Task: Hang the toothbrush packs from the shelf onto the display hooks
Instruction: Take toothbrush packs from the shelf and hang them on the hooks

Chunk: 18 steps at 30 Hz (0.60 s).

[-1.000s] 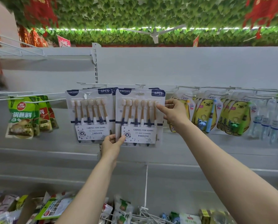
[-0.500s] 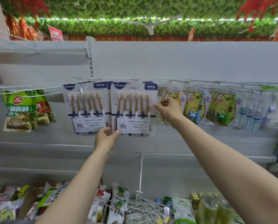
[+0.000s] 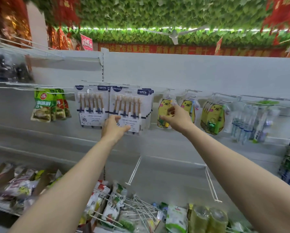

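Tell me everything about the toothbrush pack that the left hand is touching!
The pack is a white card under clear plastic, with dark blue corners and a "6PCS" tag. Six brushes stand upright in a row inside, with brown handles and white heads. It hangs at the front of a stack of like packs on the white shelf wall. The left hand rests on its lower left corner. Nothing else touches its front.

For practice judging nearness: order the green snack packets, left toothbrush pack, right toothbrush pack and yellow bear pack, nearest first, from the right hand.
1. yellow bear pack, beside the right hand
2. right toothbrush pack, just left
3. left toothbrush pack, further left
4. green snack packets, far left
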Each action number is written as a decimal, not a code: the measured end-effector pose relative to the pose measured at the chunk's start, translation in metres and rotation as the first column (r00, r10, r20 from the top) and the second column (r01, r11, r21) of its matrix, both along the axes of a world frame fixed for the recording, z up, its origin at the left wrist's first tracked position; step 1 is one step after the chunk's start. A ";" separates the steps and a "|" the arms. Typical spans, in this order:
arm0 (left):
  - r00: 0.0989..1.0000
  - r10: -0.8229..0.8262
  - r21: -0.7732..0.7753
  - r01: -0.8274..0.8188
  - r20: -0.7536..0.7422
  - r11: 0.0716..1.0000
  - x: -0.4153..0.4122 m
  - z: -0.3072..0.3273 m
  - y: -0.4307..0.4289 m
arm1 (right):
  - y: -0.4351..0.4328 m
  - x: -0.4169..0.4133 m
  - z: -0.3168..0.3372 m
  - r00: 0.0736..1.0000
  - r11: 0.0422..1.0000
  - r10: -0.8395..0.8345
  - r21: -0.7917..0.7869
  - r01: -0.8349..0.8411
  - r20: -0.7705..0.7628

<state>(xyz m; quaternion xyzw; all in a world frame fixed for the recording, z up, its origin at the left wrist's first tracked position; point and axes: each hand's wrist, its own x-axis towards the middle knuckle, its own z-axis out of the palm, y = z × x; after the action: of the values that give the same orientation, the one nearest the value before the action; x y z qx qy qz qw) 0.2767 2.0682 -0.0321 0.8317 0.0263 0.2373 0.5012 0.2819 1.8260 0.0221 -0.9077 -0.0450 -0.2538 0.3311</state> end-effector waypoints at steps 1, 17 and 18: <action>1.000 0.010 0.048 -0.010 0.008 0.999 -0.006 0.003 -0.004 | -0.002 -0.005 0.003 1.000 0.999 -0.002 -0.040 0.003 0.011; 0.993 -0.106 0.571 0.061 0.046 0.818 0.011 0.053 0.047 | 0.049 -0.005 0.018 0.999 0.867 0.038 -0.497 -0.024 0.018; 0.994 -0.100 0.574 0.063 0.033 0.816 0.008 0.051 0.051 | 0.053 -0.007 0.016 0.999 0.865 0.044 -0.501 -0.031 0.013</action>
<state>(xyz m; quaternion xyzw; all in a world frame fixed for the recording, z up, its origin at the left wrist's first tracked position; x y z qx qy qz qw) 0.2848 2.1196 0.0190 0.9364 -0.0971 0.2380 0.2388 0.2751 1.8789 0.0384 -0.9584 -0.1308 -0.2379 0.0886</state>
